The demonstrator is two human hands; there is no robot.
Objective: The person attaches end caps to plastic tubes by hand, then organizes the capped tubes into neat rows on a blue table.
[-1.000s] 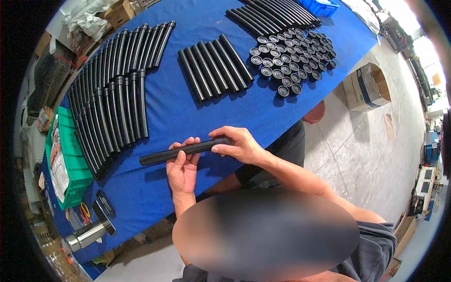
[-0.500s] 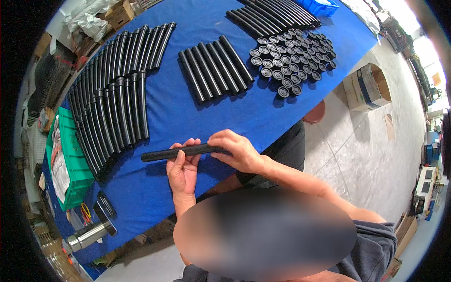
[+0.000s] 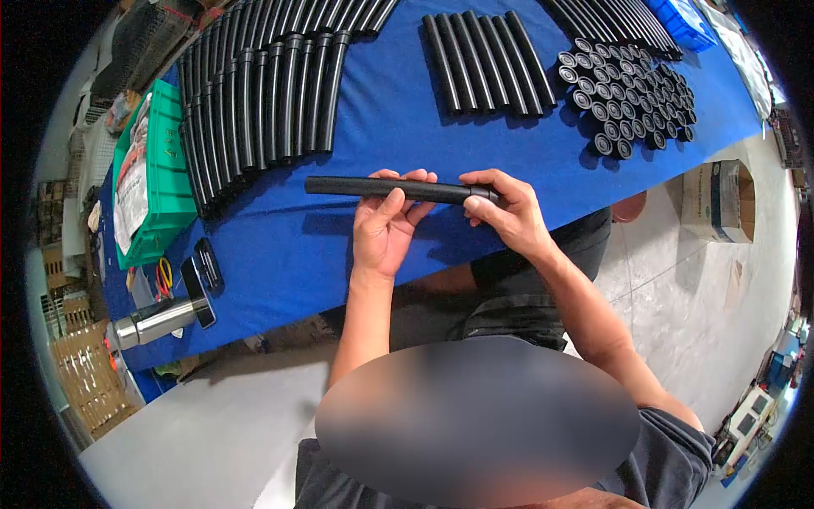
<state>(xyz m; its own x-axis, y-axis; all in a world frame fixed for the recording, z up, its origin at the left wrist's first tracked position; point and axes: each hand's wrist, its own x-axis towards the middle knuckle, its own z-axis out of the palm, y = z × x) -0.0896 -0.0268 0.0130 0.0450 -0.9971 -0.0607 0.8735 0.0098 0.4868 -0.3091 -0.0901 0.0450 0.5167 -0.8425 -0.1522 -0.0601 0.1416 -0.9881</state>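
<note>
A black tube (image 3: pixel 339 185) lies roughly level across both hands, over the blue-covered table's near side. My left hand (image 3: pixel 381 233) is closed around its middle from below, thumb in front and fingers behind. At the right end, my right hand (image 3: pixel 515 216) pinches a black end cap (image 3: pixel 482 192) between thumb and fingers; the cap sits at the tube's end and a seam shows beside it. Beyond the hands, a short row of black tubes (image 3: pixel 487 68) lies side by side, and a cluster of round black caps (image 3: pixel 627 97) stands to its right.
Capped black tubes (image 3: pixel 271 102) lie in rows at left, beside a green crate (image 3: pixel 157 187). A steel bottle (image 3: pixel 161 322) and a phone (image 3: pixel 199 293) are near the front left edge. A blue bin (image 3: pixel 682 24) stands far right; a cardboard box (image 3: pixel 719 202) is on the floor.
The view has shifted, so the table's things appear higher and further right. My right fingers, earlier covering the tube's right end, now show the cap there. My left hand still holds the tube.
</note>
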